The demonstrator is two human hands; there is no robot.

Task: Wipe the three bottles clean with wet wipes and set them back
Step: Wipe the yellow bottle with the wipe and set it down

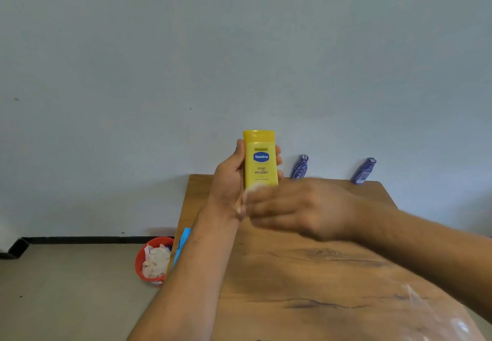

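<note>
The yellow Vaseline bottle (261,165) is held upright above the far end of the desk (306,274), wrapped round its middle by the left hand (229,181). A wet wipe (253,190) is pressed low on it by the blurred right hand (300,207); how its fingers are bent cannot be told. The bottle is probably light, stiff and slippery when wet, so it is best gripped by the sides.

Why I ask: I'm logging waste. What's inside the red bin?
Crumpled white wipes and a blue scrap show in the bin; its bottom is covered by them.
</note>
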